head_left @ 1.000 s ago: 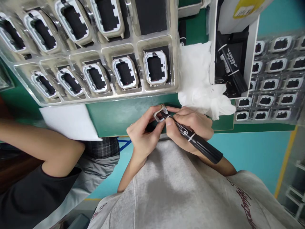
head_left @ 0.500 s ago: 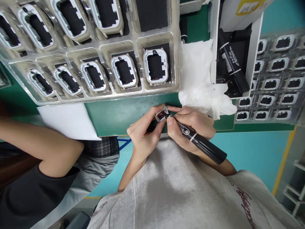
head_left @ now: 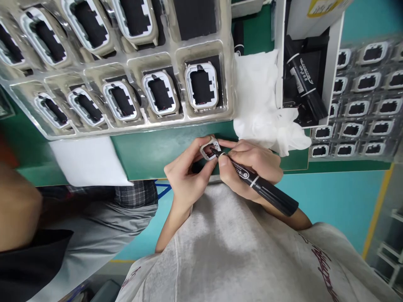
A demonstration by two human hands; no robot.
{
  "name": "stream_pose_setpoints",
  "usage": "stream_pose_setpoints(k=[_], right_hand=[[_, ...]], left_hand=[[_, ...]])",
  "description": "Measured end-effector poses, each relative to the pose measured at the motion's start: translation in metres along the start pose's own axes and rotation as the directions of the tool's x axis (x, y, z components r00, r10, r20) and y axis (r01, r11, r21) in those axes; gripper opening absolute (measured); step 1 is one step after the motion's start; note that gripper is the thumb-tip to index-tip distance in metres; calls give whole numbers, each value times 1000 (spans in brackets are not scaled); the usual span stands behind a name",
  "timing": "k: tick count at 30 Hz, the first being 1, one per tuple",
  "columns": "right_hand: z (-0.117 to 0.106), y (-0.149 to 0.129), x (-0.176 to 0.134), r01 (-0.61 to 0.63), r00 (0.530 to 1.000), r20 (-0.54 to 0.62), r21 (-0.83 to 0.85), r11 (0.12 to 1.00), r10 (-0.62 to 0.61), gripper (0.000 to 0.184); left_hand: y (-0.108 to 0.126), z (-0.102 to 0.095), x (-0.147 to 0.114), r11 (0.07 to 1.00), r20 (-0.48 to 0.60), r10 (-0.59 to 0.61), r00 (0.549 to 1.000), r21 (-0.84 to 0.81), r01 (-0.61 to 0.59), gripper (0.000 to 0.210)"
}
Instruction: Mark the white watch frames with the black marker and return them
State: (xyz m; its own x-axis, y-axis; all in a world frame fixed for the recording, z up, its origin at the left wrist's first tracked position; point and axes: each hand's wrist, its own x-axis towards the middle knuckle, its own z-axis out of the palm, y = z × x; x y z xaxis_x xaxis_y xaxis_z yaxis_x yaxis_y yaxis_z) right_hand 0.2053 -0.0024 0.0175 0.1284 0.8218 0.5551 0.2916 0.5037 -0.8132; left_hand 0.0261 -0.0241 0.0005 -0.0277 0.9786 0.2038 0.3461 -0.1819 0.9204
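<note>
At the bench's six o'clock edge, the left hand pinches a watch-case frame, now turned slightly, exposing the tip of the black marker gripped by the right hand; the work probably sees easier.

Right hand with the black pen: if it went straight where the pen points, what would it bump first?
Probably the small pale frame in the left hand: the black pen has its tip at the opening. Whether they touch, I can't tell.

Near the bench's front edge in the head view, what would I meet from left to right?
White sheet, left hand gripping a small frame, right hand holding a black marker, clear plastic tray.
</note>
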Motion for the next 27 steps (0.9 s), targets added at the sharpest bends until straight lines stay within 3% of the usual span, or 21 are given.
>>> stream_pose_setpoints(k=[5, 12, 19, 27], right_hand=[[0, 2, 1, 53, 999, 0, 44, 998, -53, 25], [7, 8, -4, 231, 970, -80, 35, 972, -227, 22], [6, 9, -3, 274, 961, -55, 32, 961, -272, 22], [8, 9, -5, 256, 962, -90, -17, 967, -257, 21]], left_hand=[[-1, -4, 5, 986, 45, -38, 998, -162, 45, 57], [-4, -13, 12, 959, 160, -34, 987, -273, 77, 61], [-4, -22, 16, 967, 253, -36, 967, -234, 98, 72], [-4, -22, 12, 980, 231, -38, 972, -182, 82, 78]])
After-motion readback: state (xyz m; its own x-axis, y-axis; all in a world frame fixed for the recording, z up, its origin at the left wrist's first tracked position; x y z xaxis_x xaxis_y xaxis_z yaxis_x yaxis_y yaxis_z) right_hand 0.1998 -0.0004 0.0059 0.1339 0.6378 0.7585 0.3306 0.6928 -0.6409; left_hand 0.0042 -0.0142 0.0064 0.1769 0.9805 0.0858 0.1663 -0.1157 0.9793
